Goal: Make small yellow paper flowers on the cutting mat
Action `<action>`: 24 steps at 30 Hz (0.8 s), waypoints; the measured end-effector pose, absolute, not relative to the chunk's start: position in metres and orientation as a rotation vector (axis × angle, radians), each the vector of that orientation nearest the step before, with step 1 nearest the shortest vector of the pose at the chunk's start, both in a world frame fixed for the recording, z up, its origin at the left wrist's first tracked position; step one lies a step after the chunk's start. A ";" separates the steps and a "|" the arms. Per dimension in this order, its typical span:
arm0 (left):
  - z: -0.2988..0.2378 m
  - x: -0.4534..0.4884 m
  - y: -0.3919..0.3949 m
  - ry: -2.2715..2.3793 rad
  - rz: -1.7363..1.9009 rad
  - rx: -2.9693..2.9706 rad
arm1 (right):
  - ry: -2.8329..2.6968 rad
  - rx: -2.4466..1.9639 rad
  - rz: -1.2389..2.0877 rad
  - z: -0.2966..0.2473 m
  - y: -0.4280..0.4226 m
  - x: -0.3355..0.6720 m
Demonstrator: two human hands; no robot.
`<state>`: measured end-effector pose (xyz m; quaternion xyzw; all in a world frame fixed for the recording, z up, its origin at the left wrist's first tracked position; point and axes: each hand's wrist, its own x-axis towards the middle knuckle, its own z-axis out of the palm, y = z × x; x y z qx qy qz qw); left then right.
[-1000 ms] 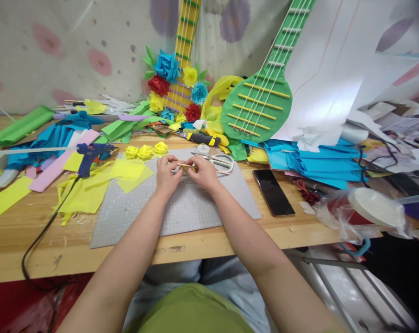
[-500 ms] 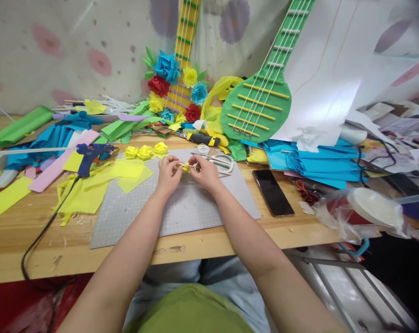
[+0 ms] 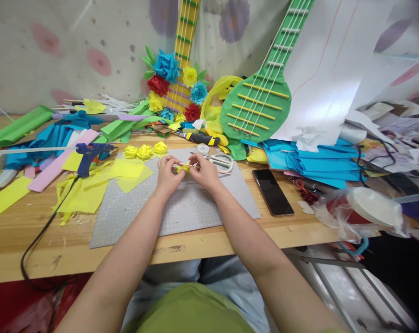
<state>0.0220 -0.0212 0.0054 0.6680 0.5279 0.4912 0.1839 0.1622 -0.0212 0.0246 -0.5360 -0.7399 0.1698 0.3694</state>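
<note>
From the head view, we see a thin stick (image 3: 186, 165) and a small piece of yellow paper (image 3: 183, 169) held between two bare hands, above the far part of the grey mat (image 3: 191, 208). The stick's long axis runs crosswise, nearly level from left to right, its right end dipping slightly. One end points to the left hand (image 3: 168, 175) and the other to the right hand (image 3: 205, 172). The yellow paper is bunched just below the stick, on our side of it; we cannot tell whether it is wrapped around it.

The left thumb and fingertips are drawn close together, pinching the yellow paper near the stick's left end. The right thumb and forefinger are closed at the stick's right end; we cannot tell whether they press on the paper too. The two sets of fingertips face each other with a narrow gap between.

Just beyond the right hand we see the scissors (image 3: 226, 162), their handles to the right. Left of the left hand lie yellow sheets (image 3: 134, 172), partly on the mat, with three yellow paper flowers (image 3: 145, 151) in a row behind them.
</note>
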 end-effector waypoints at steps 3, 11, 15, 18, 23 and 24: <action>0.008 0.022 -0.023 1.521 1.409 1.894 | -1.906 -1.375 0.437 0.025 -0.022 0.162; 0.010 0.021 -0.025 1.682 1.428 2.054 | -1.869 -1.375 0.407 0.025 -0.021 0.164; 0.006 0.023 -0.022 1.614 1.407 1.976 | -1.878 -1.332 0.419 0.024 -0.020 0.164; 0.004 0.024 -0.019 1.520 1.414 1.835 | -1.878 -1.316 0.441 0.023 -0.020 0.164; 0.001 0.023 -0.014 1.440 1.418 1.635 | -1.867 -1.341 0.436 0.023 -0.020 0.164; 0.000 0.023 -0.013 1.439 1.414 1.614 | -1.865 -1.346 0.433 0.023 -0.020 0.164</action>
